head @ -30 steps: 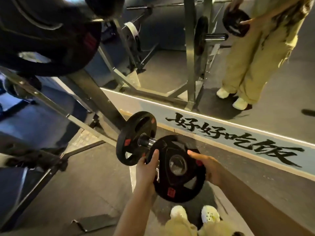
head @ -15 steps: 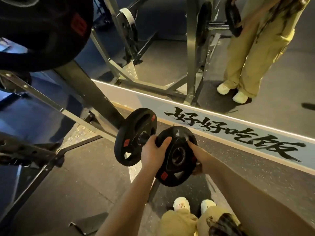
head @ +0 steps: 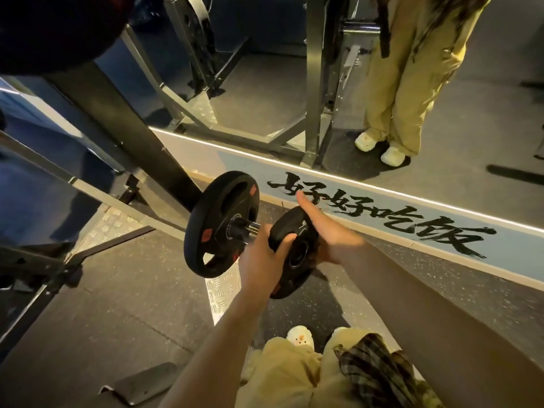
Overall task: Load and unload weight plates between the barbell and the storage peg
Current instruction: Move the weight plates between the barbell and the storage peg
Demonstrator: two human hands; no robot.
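A small black weight plate is held edge-on at the tip of a chrome storage peg, its centre hole close to the peg's end — whether the peg has entered the hole cannot be told. The left hand grips the plate's near rim, thumb curled over the edge. The right hand lies flat against the plate's far face, fingers straight and pointing up past the rim.

One larger black plate, with red marks and grip cut-outs, already sits further in on the same peg, just beside the held plate but apart from it. So two plates are near the peg, and part of a third, much bigger dark plate fills the top left corner.

The peg juts from a slanted black rack beam. Below is dark speckled rubber floor with open room to the left. Just behind the plates runs a low wall band with black brush lettering, and above it a mirror — it reflects the person's tan trousers and pale shoes. The person's own shoes stand directly under the plate.
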